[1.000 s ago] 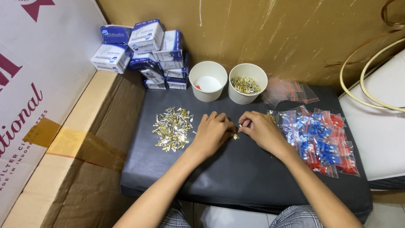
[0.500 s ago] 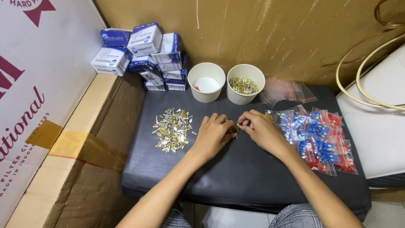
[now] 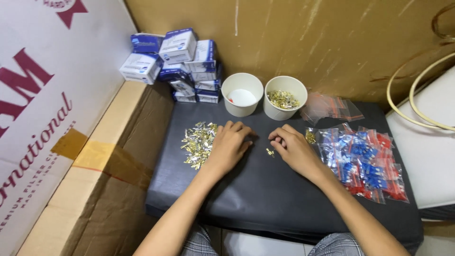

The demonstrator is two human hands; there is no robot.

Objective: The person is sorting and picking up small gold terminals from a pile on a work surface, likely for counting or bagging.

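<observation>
The small brass piece (image 3: 270, 152) lies on the black pad (image 3: 265, 194) — just left of the right hand (image 3: 295, 149), whose fingers are curled and hold nothing visible; the left hand (image 3: 231, 144) rests half-open beside the brass pile (image 3: 198, 143).

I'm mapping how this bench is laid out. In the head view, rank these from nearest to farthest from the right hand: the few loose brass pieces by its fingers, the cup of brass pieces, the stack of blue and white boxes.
From the right hand:
1. Loose brass pieces, on the black pad just left of its fingertips.
2. Cup of brass pieces, behind the hand by the wall.
3. Stack of boxes, far back left corner.
</observation>
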